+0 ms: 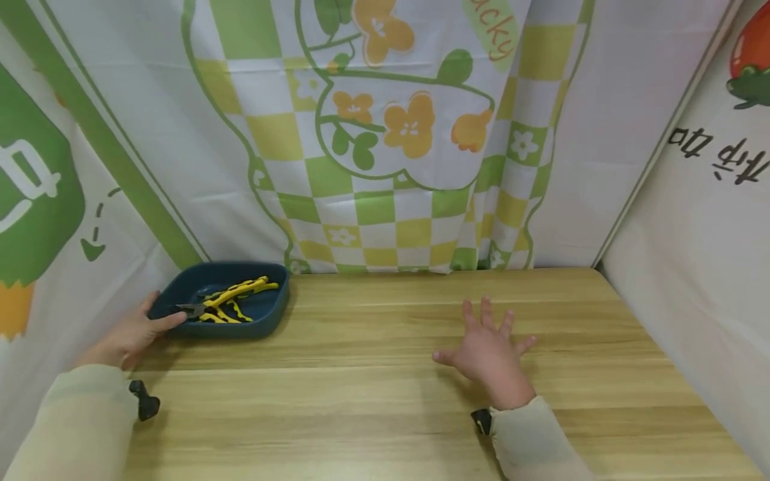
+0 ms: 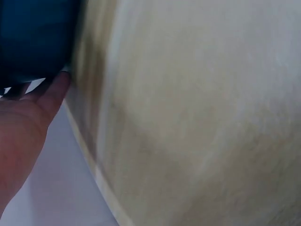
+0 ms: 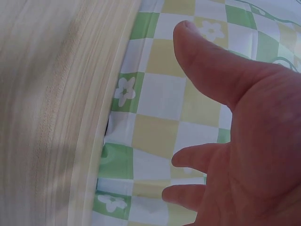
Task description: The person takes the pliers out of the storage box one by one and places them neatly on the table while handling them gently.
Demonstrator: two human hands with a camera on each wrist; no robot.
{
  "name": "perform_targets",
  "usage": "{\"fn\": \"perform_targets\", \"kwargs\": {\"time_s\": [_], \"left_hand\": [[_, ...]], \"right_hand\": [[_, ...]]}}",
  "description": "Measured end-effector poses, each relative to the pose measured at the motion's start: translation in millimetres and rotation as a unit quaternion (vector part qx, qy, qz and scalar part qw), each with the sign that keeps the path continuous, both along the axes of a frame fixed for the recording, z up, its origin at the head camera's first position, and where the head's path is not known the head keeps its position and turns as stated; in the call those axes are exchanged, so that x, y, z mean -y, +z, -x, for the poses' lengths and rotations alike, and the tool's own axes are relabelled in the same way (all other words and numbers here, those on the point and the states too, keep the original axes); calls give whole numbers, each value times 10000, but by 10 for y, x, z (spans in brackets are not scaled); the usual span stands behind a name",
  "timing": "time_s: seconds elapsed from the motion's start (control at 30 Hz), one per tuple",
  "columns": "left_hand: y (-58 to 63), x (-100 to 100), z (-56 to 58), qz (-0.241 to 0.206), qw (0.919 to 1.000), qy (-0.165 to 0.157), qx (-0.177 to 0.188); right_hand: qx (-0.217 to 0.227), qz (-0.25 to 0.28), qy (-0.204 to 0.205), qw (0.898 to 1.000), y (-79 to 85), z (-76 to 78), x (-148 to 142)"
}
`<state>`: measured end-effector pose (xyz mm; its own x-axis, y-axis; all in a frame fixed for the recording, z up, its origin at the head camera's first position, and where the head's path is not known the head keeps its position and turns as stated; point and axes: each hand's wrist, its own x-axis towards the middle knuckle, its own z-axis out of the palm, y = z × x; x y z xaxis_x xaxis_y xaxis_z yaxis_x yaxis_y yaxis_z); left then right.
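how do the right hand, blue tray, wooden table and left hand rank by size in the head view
1. Wooden table
2. Blue tray
3. Right hand and left hand, unranked: they look alike, and some left fingers are hidden.

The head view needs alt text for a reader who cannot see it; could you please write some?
A person's left hand grips the left end of a blue bin holding yellow-handled pliers, while the right hand, fingers spread, is over a wooden table. Behind hangs a checked, flowered curtain.
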<state>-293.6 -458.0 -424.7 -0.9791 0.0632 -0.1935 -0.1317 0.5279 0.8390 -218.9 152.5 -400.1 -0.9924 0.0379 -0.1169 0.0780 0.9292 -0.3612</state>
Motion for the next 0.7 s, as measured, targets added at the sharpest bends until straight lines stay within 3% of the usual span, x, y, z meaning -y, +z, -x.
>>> {"fn": "perform_targets", "kwargs": {"time_s": [0.1,0.23,0.47,0.7], "left_hand": [[-54,33,13,300,9996,-7,8],[-84,63,18,338,9994,-38,34],[-63,34,14,372,9992,-23,126],[-16,-46,15,462,9988,-37,172]], "right_hand": [[17,26,-2,10000,-22,8,0],[50,25,-19,10000,-39,7,2],[216,-5,22,9998,-38,4,12],[108,-98,-4,9999,-24,21,-12]]}}
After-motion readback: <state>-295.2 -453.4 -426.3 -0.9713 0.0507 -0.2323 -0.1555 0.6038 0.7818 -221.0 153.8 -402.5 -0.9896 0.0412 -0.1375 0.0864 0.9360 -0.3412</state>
